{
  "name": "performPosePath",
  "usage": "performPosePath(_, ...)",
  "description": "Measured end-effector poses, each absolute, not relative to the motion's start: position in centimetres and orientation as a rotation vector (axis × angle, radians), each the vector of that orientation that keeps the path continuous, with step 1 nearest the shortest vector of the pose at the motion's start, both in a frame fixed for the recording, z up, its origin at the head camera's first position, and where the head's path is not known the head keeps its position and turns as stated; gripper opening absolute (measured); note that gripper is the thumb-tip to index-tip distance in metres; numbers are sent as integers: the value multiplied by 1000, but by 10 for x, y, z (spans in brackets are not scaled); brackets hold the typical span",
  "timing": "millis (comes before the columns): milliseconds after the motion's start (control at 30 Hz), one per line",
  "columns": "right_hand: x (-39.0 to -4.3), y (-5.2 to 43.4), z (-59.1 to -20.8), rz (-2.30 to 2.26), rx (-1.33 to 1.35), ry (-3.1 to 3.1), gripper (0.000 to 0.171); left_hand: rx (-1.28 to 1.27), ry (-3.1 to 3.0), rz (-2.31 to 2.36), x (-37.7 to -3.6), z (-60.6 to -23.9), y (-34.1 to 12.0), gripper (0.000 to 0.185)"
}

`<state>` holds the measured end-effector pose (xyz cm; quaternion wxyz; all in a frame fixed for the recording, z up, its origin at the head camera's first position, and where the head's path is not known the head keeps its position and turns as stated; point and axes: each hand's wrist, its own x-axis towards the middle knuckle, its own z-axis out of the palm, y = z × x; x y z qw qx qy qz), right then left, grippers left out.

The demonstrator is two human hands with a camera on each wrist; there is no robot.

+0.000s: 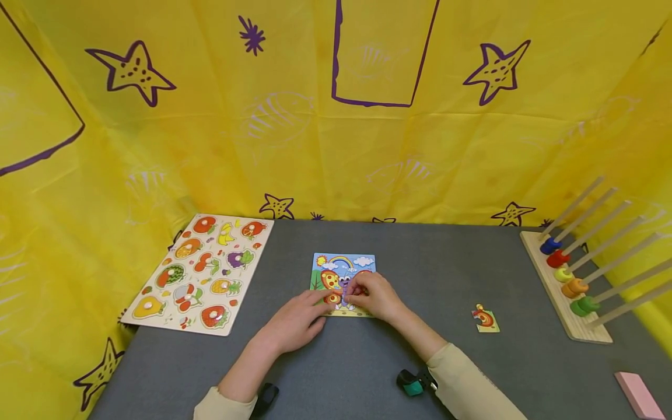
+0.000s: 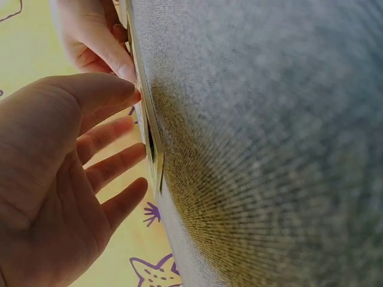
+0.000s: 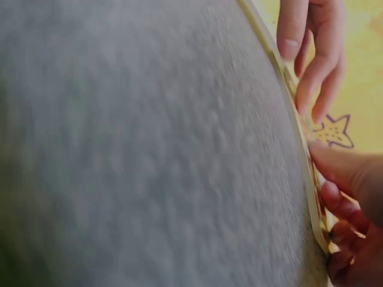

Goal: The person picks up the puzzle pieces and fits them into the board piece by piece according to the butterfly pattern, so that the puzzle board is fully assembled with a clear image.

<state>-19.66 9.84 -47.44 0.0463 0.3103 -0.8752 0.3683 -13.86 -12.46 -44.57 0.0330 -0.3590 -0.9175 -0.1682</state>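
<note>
A small butterfly jigsaw puzzle lies on the dark table, with sky and a rainbow along its top. My left hand reaches it from the left, its fairly straight fingers touching the lower left part. My right hand comes from the right with thumb and fingers curled together, pinching a puzzle piece near the butterfly's purple body; the hand covers most of that piece. In the left wrist view the left hand spreads its fingers along the puzzle's edge. A loose puzzle piece lies apart on the right.
A wooden fruit board with several knobbed pieces lies at the left. At the right stands a wooden peg rack with coloured rings. A pink block sits near the front right corner. Yellow patterned cloth hangs behind the table.
</note>
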Motion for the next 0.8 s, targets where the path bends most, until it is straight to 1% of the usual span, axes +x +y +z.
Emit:
performPosePath(167,-194,103,-472,1109,1027,-2706,24,-1124,-2858,-512,-140,-447,-121,28)
performPosePath(267,-192,104,-471,1104,1023,-2727,26,-1120,-2880,-521,-140,-448,-119,33)
performPosePath(400,-190,104,-470,1090,995,-2739,25,-1130,-2878,-502,-139,-448,-116,36)
performPosePath(533,-186,109,-469,1095,987,-2731,22,-1132,-2886,-431,-138,-448,-112,36)
performPosePath(800,-177,142,-468,1185,842,-2711,16,-1121,-2900,-327,-140,-447,-111,35)
